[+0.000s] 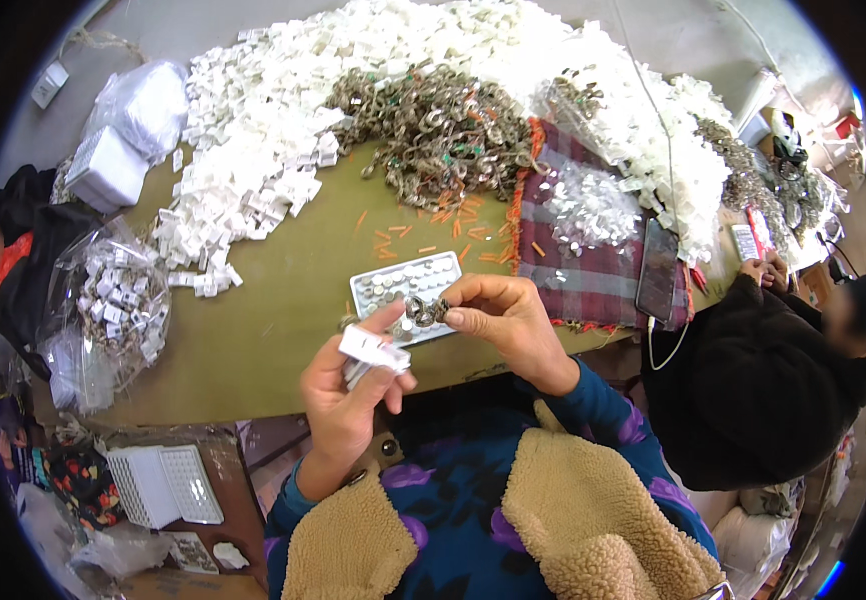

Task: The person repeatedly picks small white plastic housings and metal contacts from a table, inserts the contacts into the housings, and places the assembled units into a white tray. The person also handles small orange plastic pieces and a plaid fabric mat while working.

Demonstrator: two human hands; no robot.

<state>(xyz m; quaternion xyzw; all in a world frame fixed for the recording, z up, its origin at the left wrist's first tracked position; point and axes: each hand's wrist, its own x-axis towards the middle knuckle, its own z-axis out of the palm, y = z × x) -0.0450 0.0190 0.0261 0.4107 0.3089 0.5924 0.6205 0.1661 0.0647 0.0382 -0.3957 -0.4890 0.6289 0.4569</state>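
White plastic makes up the small box in the left hand. Thumb and fingers are closed around it; they cover part of its body, so whether its lid is open cannot be told. The left index finger extends toward the coiled bundle; contact between the two cannot be confirmed.

Right hand: thumb and index finger are pinched narrow on the bundle, a grey-brown, shiny coil. Its fine detail is too small to make out, and the fingertips hide its right end.

Both hands are positioned over the near side of a white tray on the green table. Round pieces fill the visible part of the tray; the hands and the held items obscure the rest.

Far side: a tangled heap of similar coils lies against a large pile of white pieces; individual units merge in glare. Right side: a dark phone lies on a plaid cloth, partly covered by clear pieces. At far left, the black lens border cuts off the surroundings.
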